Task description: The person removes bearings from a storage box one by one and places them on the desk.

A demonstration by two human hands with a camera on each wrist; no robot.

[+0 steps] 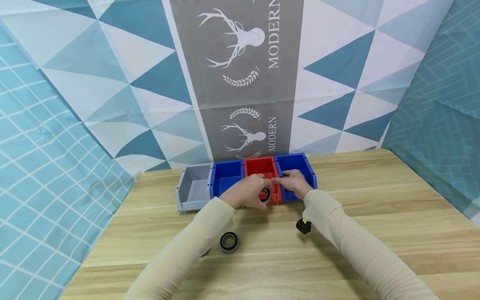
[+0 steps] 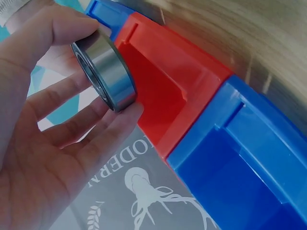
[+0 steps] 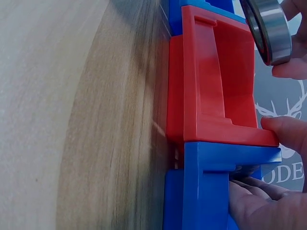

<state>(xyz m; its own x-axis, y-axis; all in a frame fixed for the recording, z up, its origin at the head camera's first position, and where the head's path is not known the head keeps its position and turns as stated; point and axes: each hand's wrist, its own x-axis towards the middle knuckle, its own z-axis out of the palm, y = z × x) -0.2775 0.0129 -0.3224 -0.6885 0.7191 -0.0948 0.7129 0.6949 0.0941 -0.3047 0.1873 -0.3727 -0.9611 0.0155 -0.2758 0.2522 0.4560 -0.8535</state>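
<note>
My left hand (image 1: 250, 191) pinches a ball bearing (image 2: 108, 72), a steel ring with a dark inner face, between thumb and fingertips. It holds the bearing tilted, above the front of the red bin (image 2: 192, 62). My right hand (image 1: 294, 182) straddles the side walls where the red bin meets the right blue bin (image 3: 206, 191). Its thumb (image 3: 283, 132) lies at the red bin's edge, and its other fingers reach inside the blue bin, partly hidden by the wall. Any small thing under those fingers cannot be made out.
Another blue bin (image 1: 227, 173) and a grey bin (image 1: 195, 187) continue the row to the left. One bearing (image 1: 228, 242) lies on the wooden table (image 1: 270, 266); another (image 1: 205, 252) is mostly covered by the left sleeve. A small black object (image 1: 303, 226) shows below the right wrist.
</note>
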